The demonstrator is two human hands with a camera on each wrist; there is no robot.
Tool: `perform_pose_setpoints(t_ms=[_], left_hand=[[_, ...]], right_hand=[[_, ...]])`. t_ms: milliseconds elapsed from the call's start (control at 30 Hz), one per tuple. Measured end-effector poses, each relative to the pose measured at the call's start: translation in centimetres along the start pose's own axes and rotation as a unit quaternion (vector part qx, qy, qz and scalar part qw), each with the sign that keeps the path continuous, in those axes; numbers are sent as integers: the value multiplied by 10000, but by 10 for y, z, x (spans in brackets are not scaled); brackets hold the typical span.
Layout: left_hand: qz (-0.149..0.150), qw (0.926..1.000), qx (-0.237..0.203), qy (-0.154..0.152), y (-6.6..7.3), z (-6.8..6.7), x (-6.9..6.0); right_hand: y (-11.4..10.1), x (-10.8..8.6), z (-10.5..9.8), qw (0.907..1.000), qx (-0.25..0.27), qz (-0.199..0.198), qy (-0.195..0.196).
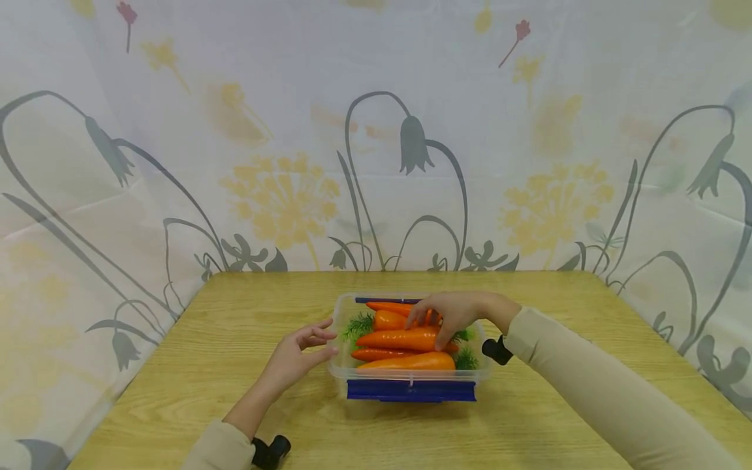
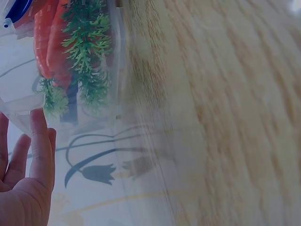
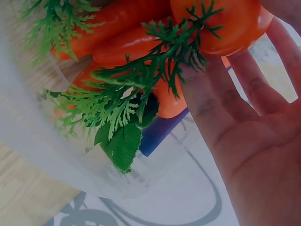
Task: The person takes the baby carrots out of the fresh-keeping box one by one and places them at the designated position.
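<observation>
A clear plastic box point(image 1: 411, 375) with dark blue clips holds several orange carrots with feathery green tops. My right hand point(image 1: 455, 310) reaches into it from the right and grips a carrot point(image 1: 388, 339) near its leafy end, thumb on the near side and fingers on the far side. In the right wrist view that carrot point(image 3: 221, 30) sits between the thumb and the fingers. My left hand point(image 1: 296, 356) is at the box's left side with loosely extended fingers. In the left wrist view a fingertip appears against the box's clear edge, and the hand holds nothing.
The box stands on a wood-grain table point(image 1: 282, 424). Its near blue clip point(image 1: 411, 390) hangs outward over the front wall. A flower-printed cloth point(image 1: 376, 196) hangs behind the table and along both sides.
</observation>
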State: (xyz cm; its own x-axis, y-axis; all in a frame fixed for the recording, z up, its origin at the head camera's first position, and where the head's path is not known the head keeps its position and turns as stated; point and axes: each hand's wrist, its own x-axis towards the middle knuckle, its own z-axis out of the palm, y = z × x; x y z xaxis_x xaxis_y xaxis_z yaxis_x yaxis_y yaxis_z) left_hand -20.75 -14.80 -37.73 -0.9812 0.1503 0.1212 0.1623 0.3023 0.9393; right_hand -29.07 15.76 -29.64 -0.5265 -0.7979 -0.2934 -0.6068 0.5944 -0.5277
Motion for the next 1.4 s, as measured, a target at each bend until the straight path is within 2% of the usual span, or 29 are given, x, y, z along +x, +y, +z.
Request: perform_pose_setpoints(t_ms=[267, 567, 933, 1233, 1400], left_hand=[[-5, 10000, -76, 17, 1, 1, 0], [32, 9999, -114, 26, 1, 0, 0], [45, 10000, -64, -15, 0, 0, 0], [43, 10000, -41, -22, 0, -1, -1], [58, 9999, -73, -67, 0, -1, 0]], right_hand=[[1, 0, 1, 9998, -6, -180, 20], [-1, -2, -1, 9997, 1, -197, 136], [-4, -13, -10, 9985, 109, -431, 307], [-3, -24, -16, 9962, 134, -533, 674], [0, -31, -18, 9950, 265, -391, 879]])
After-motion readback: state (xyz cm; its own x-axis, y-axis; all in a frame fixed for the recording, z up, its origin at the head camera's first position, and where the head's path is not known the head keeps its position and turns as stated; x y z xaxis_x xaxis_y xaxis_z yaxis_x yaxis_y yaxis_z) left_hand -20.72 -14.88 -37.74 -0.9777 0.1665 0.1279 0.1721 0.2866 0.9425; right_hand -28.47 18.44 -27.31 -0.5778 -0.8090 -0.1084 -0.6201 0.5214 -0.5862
